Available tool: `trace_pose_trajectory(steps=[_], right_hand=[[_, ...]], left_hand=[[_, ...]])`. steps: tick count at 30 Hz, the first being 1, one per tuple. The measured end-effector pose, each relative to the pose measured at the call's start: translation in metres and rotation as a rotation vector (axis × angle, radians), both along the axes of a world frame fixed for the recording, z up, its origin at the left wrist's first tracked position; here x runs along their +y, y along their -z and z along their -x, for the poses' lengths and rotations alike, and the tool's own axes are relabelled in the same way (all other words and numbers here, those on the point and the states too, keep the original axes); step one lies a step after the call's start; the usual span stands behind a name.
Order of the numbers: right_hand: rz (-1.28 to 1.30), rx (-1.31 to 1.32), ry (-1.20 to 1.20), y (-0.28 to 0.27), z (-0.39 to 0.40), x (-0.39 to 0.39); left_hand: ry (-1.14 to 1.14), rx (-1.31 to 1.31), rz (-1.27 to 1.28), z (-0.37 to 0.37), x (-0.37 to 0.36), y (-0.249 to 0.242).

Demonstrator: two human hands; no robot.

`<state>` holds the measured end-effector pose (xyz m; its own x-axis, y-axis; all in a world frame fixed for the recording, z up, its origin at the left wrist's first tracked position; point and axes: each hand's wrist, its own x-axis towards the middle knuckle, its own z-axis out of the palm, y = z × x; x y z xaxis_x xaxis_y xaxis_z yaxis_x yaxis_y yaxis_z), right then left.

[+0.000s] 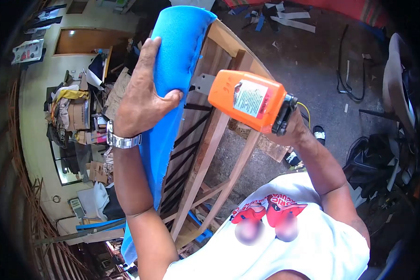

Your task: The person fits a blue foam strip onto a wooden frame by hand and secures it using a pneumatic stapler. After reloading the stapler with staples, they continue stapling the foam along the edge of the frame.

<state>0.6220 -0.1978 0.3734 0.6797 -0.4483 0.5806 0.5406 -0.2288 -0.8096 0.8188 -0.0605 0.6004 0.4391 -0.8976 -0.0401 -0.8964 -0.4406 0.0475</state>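
Observation:
Blue foam [178, 49] wraps over the long edge of a wooden frame [203, 170] standing before me. My left hand [142, 98], with a metal watch at the wrist, grips the foam; its thumb presses near the edge and some fingers are hidden behind. An orange staple gun [247, 100] with a white label is in my right hand [291, 128], whose fingers are mostly hidden behind the tool. The gun's metal nose plate [202, 84] is at the foam's edge, just right of my left thumb; whether it touches cannot be made out.
Dark straps [186, 140] cross inside the frame. A yellow hose [306, 112] shows behind the gun. Fabric scraps [294, 21] lie on the floor at the top, with a black strip [343, 70] to the right. A chair [399, 84] stands at far right; piled boxes [79, 114] are at left.

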Motion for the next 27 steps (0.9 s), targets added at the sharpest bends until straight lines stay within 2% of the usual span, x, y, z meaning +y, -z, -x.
trace_pose_trajectory(steps=[3,5,7,11,14,18,20,23,27], right_hand=[[0.205,-0.035,0.075,-0.004,-0.002,-0.003],[0.166,0.004,0.03,-0.009,-0.004,-0.002],[-0.058,0.1,-0.101,-0.02,-0.008,0.002],[-0.052,0.015,0.048,-0.012,-0.012,0.014],[-0.169,-0.051,-0.013,0.003,0.0,0.02],[-0.067,0.02,0.134,0.033,0.024,0.031],[-0.117,0.101,0.135,0.034,0.038,0.036],[-0.173,0.121,0.139,0.04,0.052,0.046],[-0.018,0.096,0.22,0.034,0.054,0.055]], left_hand=[[-0.015,0.009,-0.003,-0.003,0.001,-0.001],[-0.021,0.004,0.001,-0.003,0.001,0.001],[-0.007,-0.011,0.013,-0.001,0.0,0.002],[0.057,0.027,0.027,-0.009,0.004,-0.002],[0.036,0.108,0.053,-0.01,0.015,-0.004],[0.093,0.106,0.091,-0.006,0.034,0.002],[0.073,0.118,0.098,-0.001,0.041,0.003],[0.038,-0.015,0.07,0.006,0.054,0.01],[0.004,-0.318,-0.016,0.021,0.056,0.02]])
